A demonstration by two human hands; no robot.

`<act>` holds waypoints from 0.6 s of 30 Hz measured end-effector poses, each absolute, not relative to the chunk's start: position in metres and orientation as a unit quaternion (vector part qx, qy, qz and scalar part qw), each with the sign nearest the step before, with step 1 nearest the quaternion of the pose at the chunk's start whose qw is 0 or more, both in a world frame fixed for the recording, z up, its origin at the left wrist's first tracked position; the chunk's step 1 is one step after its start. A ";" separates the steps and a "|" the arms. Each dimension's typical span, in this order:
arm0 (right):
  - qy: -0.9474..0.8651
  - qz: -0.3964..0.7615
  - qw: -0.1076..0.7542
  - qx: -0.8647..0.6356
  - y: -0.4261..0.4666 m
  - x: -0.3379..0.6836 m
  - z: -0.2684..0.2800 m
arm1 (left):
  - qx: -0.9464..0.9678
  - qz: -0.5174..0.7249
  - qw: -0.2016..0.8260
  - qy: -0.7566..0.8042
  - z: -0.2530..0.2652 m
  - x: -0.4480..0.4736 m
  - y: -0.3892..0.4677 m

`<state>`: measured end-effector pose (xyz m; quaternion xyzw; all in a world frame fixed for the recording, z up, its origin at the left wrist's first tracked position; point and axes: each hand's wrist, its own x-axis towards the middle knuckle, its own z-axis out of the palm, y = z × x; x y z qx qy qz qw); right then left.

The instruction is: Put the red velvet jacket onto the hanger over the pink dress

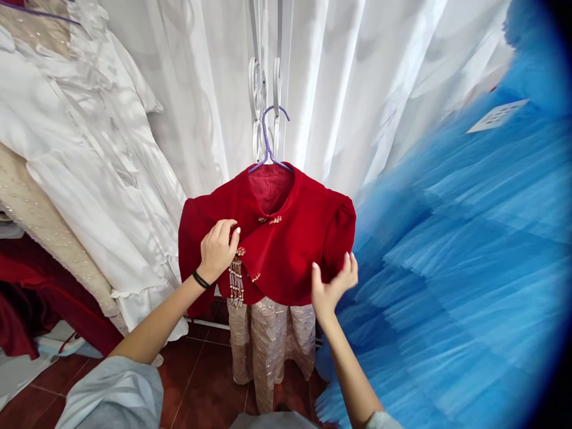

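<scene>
A short red velvet jacket (290, 256) hangs on a purple hanger (267, 137), its stand collar fastened with a small gold clasp (270, 220). Across its front, the flap bears more gold clasps, and a beaded tassel (236, 283) dangles at the left side. My left hand (218, 250), a black band at its wrist, lies against the jacket's chest just above the tassel, fingers bent with the thumb a little apart. Beside the sleeve at the right, my right hand (334, 287) is open, thumb and fingers spread. Below the jacket hangs a shiny beige skirt (268, 333).
White dresses (102, 161) hang at the left, with dark red cloth (44, 286) below. A large blue tulle gown (447, 268) fills the right, carrying a white tag (498, 115). Behind are a white curtain (348, 71) and a white metal rack (277, 83). The floor (201, 381) is red tile.
</scene>
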<state>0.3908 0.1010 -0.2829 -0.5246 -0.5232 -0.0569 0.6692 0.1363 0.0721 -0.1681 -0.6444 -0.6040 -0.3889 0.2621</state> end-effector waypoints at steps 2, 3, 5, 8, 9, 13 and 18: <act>-0.592 -0.106 0.631 -0.490 0.107 0.361 -0.244 | -0.605 -0.403 0.300 -0.617 -0.183 0.141 0.078; -0.616 -0.115 0.608 -0.487 0.113 0.348 -0.229 | -0.585 -0.409 0.312 -0.627 -0.189 0.143 0.082; -0.638 -0.116 0.564 -0.510 0.127 0.340 -0.207 | -0.552 -0.427 0.318 -0.642 -0.195 0.141 0.088; -0.623 -0.118 0.548 -0.545 0.149 0.373 -0.183 | -0.561 -0.441 0.306 -0.630 -0.188 0.116 0.082; -0.620 -0.122 0.557 -0.539 0.155 0.394 -0.173 | -0.570 -0.442 0.304 -0.622 -0.180 0.102 0.078; -0.641 -0.140 0.594 -0.465 0.195 0.470 -0.118 | -0.555 -0.457 0.320 -0.617 -0.123 0.042 0.075; -0.741 0.029 0.538 -0.401 0.259 0.479 -0.074 | -0.652 -0.500 0.077 -0.564 -0.073 0.010 0.121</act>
